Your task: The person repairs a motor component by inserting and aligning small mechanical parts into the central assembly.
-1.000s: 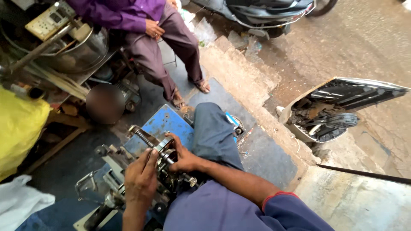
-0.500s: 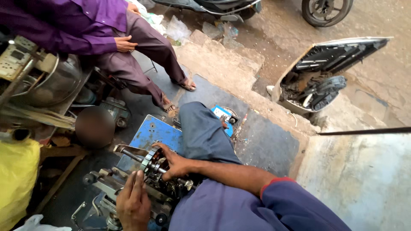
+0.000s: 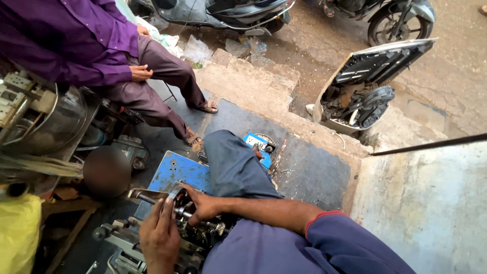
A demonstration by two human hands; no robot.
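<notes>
Shaft (image 3: 157, 199): grey metal, threaded at its left end, lying across the top of a greasy metal assembly (image 3: 195, 238) at the bottom of the view, low in front of the person.
Left hand (image 3: 160, 236): fingers up along a round metal part on the shaft, curled onto it; palm over the assembly.
Right hand (image 3: 203, 205): reaches in from the right, fingers closed around the shaft's middle, thumb on top.
Assembly: dark with grease, bolts and small rods standing out; a pale grey bracket (image 3: 114, 234) juts out at its left.
Blue plate (image 3: 177, 172): flat painted metal with small holes, just behind the assembly, beside the person's knee (image 3: 228, 162).
Blue box (image 3: 257, 144): small, on the dark floor past the knee.
Bystander (image 3: 86, 45): purple shirt, dark trousers, sandals, seated at upper left, hand on thigh.
Scooter panel (image 3: 370, 81): dark, lying on the ground at upper right, well apart from the hands.
Yellow bag (image 3: 18, 233): at the lower left edge.
</notes>
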